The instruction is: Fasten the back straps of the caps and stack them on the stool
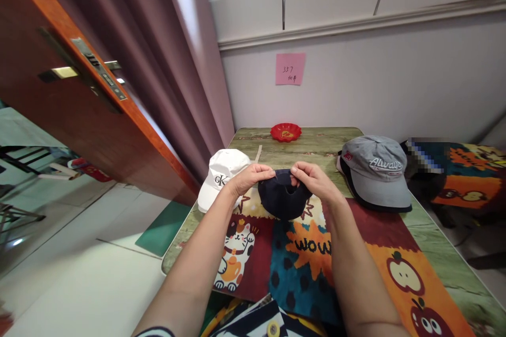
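Observation:
A dark navy cap (282, 200) is held between both hands over the middle of the table, its back opening and strap facing me. My left hand (252, 178) pinches one end of the strap. At the other end, my right hand (312, 176) grips the strap between thumb and fingers. A white cap (221, 176) with dark letters lies beside my left hand. To the right of my right hand sits a grey cap (377, 168) with a dark brim edge, beyond my forearm.
A colourful patterned cloth (292, 268) covers part of the green wood-patterned table (316, 142). A red scalloped dish (285, 132) stands near the back edge, below a pink note (290, 69) on the wall. An open brown door (118, 126) is on the left.

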The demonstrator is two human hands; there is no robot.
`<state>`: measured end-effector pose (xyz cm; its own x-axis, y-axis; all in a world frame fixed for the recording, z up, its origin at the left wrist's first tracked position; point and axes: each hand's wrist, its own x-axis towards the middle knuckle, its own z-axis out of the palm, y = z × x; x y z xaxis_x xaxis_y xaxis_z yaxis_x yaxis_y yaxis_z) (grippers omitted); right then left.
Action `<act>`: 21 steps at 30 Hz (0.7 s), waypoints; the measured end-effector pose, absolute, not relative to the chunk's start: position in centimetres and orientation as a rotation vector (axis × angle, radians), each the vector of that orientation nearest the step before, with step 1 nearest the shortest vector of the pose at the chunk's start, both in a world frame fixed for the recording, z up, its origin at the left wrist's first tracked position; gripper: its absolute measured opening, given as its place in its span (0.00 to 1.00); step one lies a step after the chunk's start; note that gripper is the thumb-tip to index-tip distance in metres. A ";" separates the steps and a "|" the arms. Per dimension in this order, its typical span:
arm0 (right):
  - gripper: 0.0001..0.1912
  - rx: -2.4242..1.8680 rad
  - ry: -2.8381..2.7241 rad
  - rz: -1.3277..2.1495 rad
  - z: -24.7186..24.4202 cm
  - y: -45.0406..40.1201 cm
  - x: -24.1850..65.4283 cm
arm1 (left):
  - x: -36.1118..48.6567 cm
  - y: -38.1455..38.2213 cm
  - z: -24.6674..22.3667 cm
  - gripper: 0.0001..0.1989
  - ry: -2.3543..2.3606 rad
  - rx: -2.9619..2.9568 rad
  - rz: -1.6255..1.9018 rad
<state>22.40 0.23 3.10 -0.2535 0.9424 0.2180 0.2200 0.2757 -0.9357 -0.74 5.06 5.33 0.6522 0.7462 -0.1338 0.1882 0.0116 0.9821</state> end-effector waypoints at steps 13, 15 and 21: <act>0.27 -1.164 -1.643 0.932 1.8 1.2 22.7 | -1.0 6.1 5.2 0.20 0.810 1.553 0.489; 0.26 -1.149 -1.657 0.974 1.9 1.1 23.6 | -1.3 6.6 5.3 0.20 0.822 1.503 0.517; 0.22 -1.033 -1.681 1.395 1.6 0.7 26.0 | -2.0 7.8 4.6 0.21 0.814 1.347 0.506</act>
